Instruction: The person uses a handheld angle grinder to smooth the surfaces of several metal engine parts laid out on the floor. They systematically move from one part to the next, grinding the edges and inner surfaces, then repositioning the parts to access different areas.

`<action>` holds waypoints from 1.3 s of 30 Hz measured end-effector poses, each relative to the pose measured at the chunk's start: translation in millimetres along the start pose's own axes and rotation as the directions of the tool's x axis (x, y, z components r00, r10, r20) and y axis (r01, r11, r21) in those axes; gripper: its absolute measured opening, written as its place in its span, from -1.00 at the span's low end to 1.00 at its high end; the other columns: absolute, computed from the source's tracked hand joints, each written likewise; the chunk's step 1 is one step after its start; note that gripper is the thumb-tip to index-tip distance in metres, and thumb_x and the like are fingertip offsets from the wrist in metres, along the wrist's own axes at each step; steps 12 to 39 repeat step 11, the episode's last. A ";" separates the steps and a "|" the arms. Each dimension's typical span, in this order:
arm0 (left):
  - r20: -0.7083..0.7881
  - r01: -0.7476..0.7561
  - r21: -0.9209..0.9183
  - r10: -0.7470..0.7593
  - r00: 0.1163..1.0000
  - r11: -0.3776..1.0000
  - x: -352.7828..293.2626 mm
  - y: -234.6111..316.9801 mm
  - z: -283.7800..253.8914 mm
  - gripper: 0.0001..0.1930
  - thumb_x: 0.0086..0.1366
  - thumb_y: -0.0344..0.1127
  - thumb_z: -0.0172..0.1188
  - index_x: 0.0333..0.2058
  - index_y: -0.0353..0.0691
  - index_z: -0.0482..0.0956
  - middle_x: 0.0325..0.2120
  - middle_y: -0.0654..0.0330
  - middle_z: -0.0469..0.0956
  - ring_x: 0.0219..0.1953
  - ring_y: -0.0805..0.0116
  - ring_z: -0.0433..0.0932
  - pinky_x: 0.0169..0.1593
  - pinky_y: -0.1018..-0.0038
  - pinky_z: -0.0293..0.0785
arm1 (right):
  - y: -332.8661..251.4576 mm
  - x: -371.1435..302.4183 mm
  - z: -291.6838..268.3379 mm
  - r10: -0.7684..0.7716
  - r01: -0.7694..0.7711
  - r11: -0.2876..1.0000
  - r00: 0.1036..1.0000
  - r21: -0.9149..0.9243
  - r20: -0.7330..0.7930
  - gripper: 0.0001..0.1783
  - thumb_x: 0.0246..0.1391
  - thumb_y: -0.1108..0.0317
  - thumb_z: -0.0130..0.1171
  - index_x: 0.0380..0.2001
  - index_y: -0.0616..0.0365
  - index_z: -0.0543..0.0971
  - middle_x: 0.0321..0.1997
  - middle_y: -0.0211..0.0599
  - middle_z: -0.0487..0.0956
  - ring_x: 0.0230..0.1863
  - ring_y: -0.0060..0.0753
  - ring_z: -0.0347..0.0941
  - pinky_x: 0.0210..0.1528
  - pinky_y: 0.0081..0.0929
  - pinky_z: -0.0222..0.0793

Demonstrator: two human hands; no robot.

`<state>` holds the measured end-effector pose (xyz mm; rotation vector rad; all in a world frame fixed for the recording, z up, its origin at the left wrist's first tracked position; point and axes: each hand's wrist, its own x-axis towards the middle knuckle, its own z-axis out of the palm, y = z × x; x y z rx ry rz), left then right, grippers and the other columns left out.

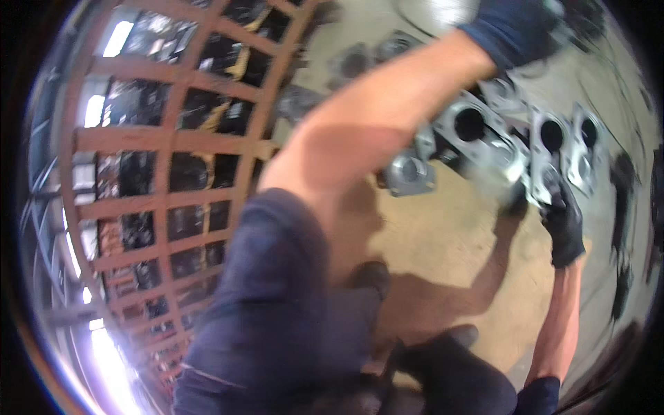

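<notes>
My right hand [564, 228], in a dark glove, is closed on the near end of a grey metal casting [536, 162]. This elongated piece has a large round bore and a smaller round recess. My left arm reaches across the upper middle, its dark blue gloved hand [515, 31] raised near the top right. Motion blur smears those fingers, so their grip is unclear. Beside that hand is a dark, blurred object [584, 24] whose kind I cannot make out. Similar castings lie close by: one with a wide bore [456, 114] and another [586, 149] to the right.
A smaller grey casting [409, 171] lies under my left forearm, with more blurred ones beyond it. A reddish-brown lattice frame [166, 142] fills the left side. Dark cables and long dark items [622, 200] lie on the floor at right. My shoes and legs are below.
</notes>
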<state>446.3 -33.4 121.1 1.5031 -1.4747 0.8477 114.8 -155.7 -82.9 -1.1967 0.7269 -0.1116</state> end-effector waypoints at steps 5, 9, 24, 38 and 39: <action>0.326 -0.052 0.158 -0.002 0.945 0.986 5.6 46.2 -85.6 -0.88 0.06 -0.10 0.30 -0.49 0.06 0.70 -0.45 0.26 0.63 -0.24 0.18 0.63 -0.13 0.20 0.51 | 5.4 1.2 -5.1 0.261 -0.259 0.965 0.960 0.033 -0.105 -0.55 0.45 -0.15 0.09 0.06 -0.05 0.62 -0.29 -0.29 0.66 -0.49 -0.50 0.51 -0.47 -0.57 0.35; 0.623 0.178 0.197 -0.264 0.736 0.964 17.0 113.6 -220.5 -0.79 0.11 -0.14 0.34 -0.40 -0.14 0.66 -0.07 0.13 0.66 0.08 0.11 0.62 0.15 0.14 0.54 | -1.0 -46.7 34.0 0.349 -0.388 0.900 0.914 -0.198 -0.204 -0.43 0.31 -0.27 0.22 0.07 -0.03 0.60 -0.25 -0.35 0.64 -0.43 -0.50 0.52 -0.44 -0.54 0.35; 0.692 0.361 0.264 -0.436 0.575 0.894 31.6 135.6 -268.2 -0.74 0.12 -0.15 0.38 -0.28 -0.17 0.67 -0.02 0.10 0.66 0.14 0.06 0.59 0.18 0.11 0.54 | -5.9 -88.6 23.4 0.409 -0.462 0.845 0.883 -0.269 -0.232 -0.30 0.23 -0.28 0.29 0.15 0.06 0.55 -0.16 -0.28 0.64 -0.42 -0.50 0.48 -0.44 -0.57 0.34; 0.692 0.361 0.264 -0.436 0.575 0.894 31.6 135.6 -268.2 -0.74 0.12 -0.15 0.38 -0.28 -0.17 0.67 -0.02 0.10 0.66 0.14 0.06 0.59 0.18 0.11 0.54 | -5.9 -88.6 23.4 0.409 -0.462 0.845 0.883 -0.269 -0.232 -0.30 0.23 -0.28 0.29 0.15 0.06 0.55 -0.16 -0.28 0.64 -0.42 -0.50 0.48 -0.44 -0.57 0.34; 0.692 0.361 0.264 -0.436 0.575 0.894 31.6 135.6 -268.2 -0.74 0.12 -0.15 0.38 -0.28 -0.17 0.67 -0.02 0.10 0.66 0.14 0.06 0.59 0.18 0.11 0.54 | -5.9 -88.6 23.4 0.409 -0.462 0.845 0.883 -0.269 -0.232 -0.30 0.23 -0.28 0.29 0.15 0.06 0.55 -0.16 -0.28 0.64 -0.42 -0.50 0.48 -0.44 -0.57 0.34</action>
